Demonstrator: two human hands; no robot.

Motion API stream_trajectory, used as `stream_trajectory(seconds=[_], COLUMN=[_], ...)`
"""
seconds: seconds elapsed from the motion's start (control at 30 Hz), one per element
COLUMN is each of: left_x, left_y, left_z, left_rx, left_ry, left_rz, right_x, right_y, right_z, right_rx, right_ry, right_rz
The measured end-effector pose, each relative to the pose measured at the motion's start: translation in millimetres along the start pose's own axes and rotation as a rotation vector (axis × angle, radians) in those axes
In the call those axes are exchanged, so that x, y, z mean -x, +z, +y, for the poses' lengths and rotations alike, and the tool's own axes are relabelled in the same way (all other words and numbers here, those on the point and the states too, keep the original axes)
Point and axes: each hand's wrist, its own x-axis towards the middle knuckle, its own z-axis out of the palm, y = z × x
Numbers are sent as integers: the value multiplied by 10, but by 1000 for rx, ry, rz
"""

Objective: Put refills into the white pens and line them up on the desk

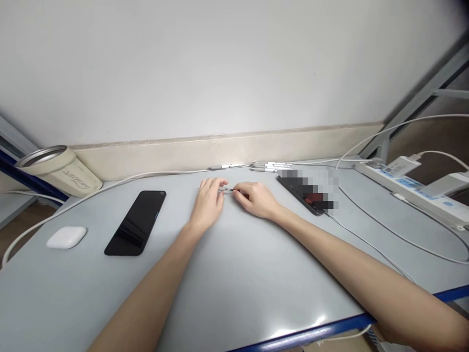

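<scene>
Grey worktop (pixel 234 274) under your forearms; left hand (pixel 208 203) and right hand (pixel 256 199) curled narrow, both pinching one thin metal pin (pixel 229 189) between them. Nearby: two phones, one black smartphone (pixel 135 223), one pixelated (pixel 304 193); one white earbud case (pixel 66 237). Farther: cream tumbler (pixel 58 171), lettering unreadable.

Two hands (pixel 207 203) (pixel 256 199), one small metal piece (pixel 229 189), two phones (pixel 135 223) (pixel 302 195), one earbud case (pixel 66 237), one tumbler (pixel 58 171), one power strip (pixel 406 193), one charger (pixel 401 166), three cable ends (pixel 269 166), several white cables (pixel 399 234), one surface (pixel 234 278).
</scene>
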Motion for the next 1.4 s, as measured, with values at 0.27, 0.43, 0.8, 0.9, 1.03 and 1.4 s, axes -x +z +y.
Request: stream_trajectory(seconds=[0.27,0.43,0.8,0.9,1.03,1.4], left_x=[-3,29,35,42,56,18], left_y=[6,-13,-70,-91,-87,-113], left_z=[-52,-25,41,47,37,-59], left_rx=[74,118,420,382,382,298], left_ry=[-49,-112,-425,-419,-361,-310], left_rz=[54,35,-53,-91,-101,-32], right_x=[-13,1,64,72,67,-6], right_y=[-25,-15,32,49,72,121], right_z=[34,55,5,-21,-24,-9], right_rx=[-73,-110,-105,-107,-97,-55], right_ry=[-40,-126,-168,-188,-191,-135], right_rz=[-6,-15,-11,-6,-9,-4])
